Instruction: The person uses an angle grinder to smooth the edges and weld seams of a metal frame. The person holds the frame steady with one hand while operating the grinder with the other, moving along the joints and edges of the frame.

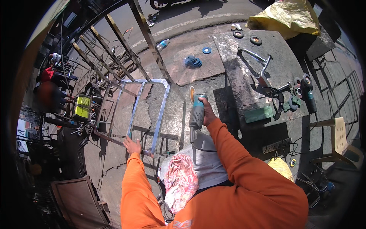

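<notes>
My right hand [207, 109] is wrapped around the body of a teal and grey angle grinder [196, 115]. The grinder points up and away from me, its tan disc [192, 94] in the air to the right of a shiny metal tube frame [161, 114]. A cord runs from the grinder's rear end towards my lap. At the frame's near end, my left hand [132, 145] grips the bar closest to me, with the fingers over the tube. A patterned pink and white cloth [181, 182] lies over my lap.
At right, a worn work table [244, 87] carries a bent metal tube part [263, 72], a second angle grinder [310, 100] and loose discs. A plastic chair [340, 135] stands beyond. Blue discs [193, 62] and a bottle [162, 44] lie ahead; a yellow-green machine [82, 107] and people are left.
</notes>
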